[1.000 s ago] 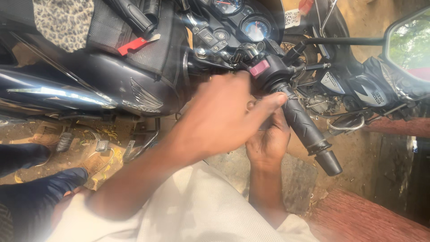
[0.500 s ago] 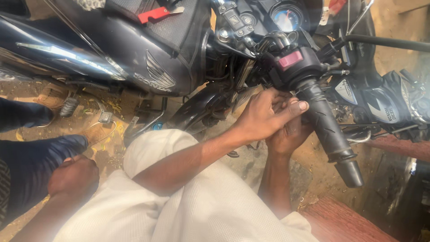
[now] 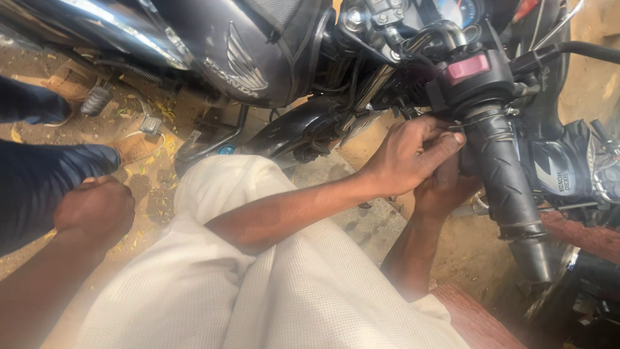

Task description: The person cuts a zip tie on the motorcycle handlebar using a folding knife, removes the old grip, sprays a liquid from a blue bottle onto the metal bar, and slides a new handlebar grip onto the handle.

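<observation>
Handlebar grip [image 3: 507, 187] ran slantwise from the switch housing [image 3: 475, 81] down to its free end at lower right, just right of both hands. The left hand [image 3: 403, 155] pinched the grip's top collar. The right hand [image 3: 445, 187] lay beneath, against the grip, its hold hidden. Open room lay below, and the fuel tank [image 3: 239, 52] crowded the left. Another person's hand [image 3: 93, 210] rested well apart.

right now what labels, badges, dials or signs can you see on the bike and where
Wing badge: silver wing shape on the dark tank side panel, upper left of centre.
Gauge dial: round, blue-faced, cut off by the top edge.
Red switch: pinkish-red rectangle on the black switch housing above the throttle grip, just right of the left hand.
Side badge: small silver lettering on a dark panel at right.
</observation>
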